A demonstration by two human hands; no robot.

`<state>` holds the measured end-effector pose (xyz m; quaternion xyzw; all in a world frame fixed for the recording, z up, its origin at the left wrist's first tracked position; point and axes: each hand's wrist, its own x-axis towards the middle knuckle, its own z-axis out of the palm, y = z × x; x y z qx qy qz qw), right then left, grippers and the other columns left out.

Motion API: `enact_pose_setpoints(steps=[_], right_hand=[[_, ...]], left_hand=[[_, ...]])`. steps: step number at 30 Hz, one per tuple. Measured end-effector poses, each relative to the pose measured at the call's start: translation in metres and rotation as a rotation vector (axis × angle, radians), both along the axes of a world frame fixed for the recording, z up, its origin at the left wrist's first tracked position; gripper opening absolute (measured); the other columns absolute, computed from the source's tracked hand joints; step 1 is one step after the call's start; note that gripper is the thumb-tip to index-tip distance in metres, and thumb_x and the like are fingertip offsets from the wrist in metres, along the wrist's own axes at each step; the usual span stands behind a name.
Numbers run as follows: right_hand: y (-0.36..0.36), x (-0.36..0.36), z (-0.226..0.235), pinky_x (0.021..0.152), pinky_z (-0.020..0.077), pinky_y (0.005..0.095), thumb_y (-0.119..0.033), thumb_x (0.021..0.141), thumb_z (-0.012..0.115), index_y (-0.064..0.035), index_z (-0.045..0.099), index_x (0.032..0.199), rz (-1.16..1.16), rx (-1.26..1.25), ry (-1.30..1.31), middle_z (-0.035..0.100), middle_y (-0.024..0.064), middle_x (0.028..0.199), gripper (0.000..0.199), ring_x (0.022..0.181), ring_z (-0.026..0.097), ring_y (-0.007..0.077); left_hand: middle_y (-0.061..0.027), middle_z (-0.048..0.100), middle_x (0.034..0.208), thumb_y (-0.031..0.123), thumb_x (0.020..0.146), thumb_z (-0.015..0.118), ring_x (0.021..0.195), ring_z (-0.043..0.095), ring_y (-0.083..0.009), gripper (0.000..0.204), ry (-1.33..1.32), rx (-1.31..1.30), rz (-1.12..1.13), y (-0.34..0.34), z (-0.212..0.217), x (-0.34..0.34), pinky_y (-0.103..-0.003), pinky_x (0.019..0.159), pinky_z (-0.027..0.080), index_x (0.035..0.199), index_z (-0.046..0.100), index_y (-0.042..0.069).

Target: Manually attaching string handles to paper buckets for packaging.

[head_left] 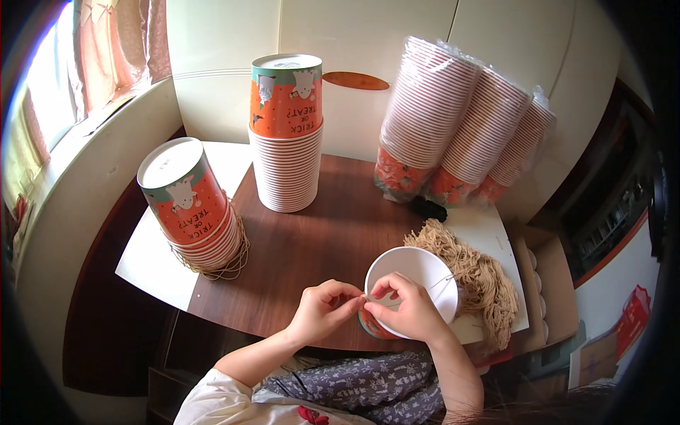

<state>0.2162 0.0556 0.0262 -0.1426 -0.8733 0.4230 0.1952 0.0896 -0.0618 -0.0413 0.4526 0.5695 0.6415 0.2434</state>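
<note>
A white-lined paper bucket [388, 261] with an orange outer side stands at the table's near edge, its mouth facing up toward me. My left hand [324, 309] pinches at the bucket's left rim, thumb and forefinger together. Meeting it there, my right hand [411, 312] reaches over the mouth, fingertips closed on what looks like the end of a thin string. Part of the string [446, 279] crosses the right rim. The exact place where the fingers hold it is mostly hidden. Right of the bucket lies a thick bundle of tan string [482, 273].
Upside-down orange buckets form a tall stack [286, 156] at the back and a shorter stack [190, 202] at left, with string loops around its base. Plastic-wrapped bucket stacks [432, 106] stand at the back right. A cardboard box [559, 283] sits beside the table [283, 248].
</note>
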Motion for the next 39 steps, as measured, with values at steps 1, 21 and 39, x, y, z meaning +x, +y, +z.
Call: enact_pose_setpoints(steps=[1, 21, 39], right_hand=[[0.000, 0.002, 0.001, 0.066, 0.0445, 0.0279, -0.012, 0.071, 0.067, -0.0070, 0.059, 0.075, 0.024, 0.089, 0.024, 0.056, 0.0022, 0.081, 0.010, 0.075, 0.056, 0.0163], [-0.013, -0.002, -0.011, 0.062, 0.0463, 0.0347, -0.007, 0.071, 0.062, -0.0084, 0.052, 0.076, -0.015, 0.412, 0.065, 0.053, 0.0047, 0.079, 0.011, 0.070, 0.057, 0.0240], [-0.003, -0.008, -0.008, 0.066, 0.0478, 0.0302, 0.001, 0.081, 0.054, -0.0021, 0.046, 0.089, -0.028, 0.216, 0.182, 0.051, 0.0091, 0.083, 0.011, 0.075, 0.056, 0.0198]], left_hand=[[-0.0019, 0.062, 0.080, 0.009, 0.081, 0.061, 0.069, 0.056, -0.0058, 0.012, -0.203, -0.002, -0.075, 0.000, -0.001, 0.000, -0.022, 0.061, 0.047, 0.088, 0.061, -0.002], [-0.0031, 0.060, 0.087, 0.010, 0.085, 0.057, 0.082, 0.054, -0.0080, 0.013, -0.569, -0.035, -0.283, 0.003, 0.011, -0.013, -0.023, 0.076, 0.044, 0.090, 0.059, -0.001], [-0.0030, 0.061, 0.087, 0.008, 0.085, 0.056, 0.084, 0.055, -0.0081, 0.011, -0.522, 0.052, -0.347, 0.013, 0.014, -0.016, -0.023, 0.078, 0.045, 0.091, 0.059, 0.000]])
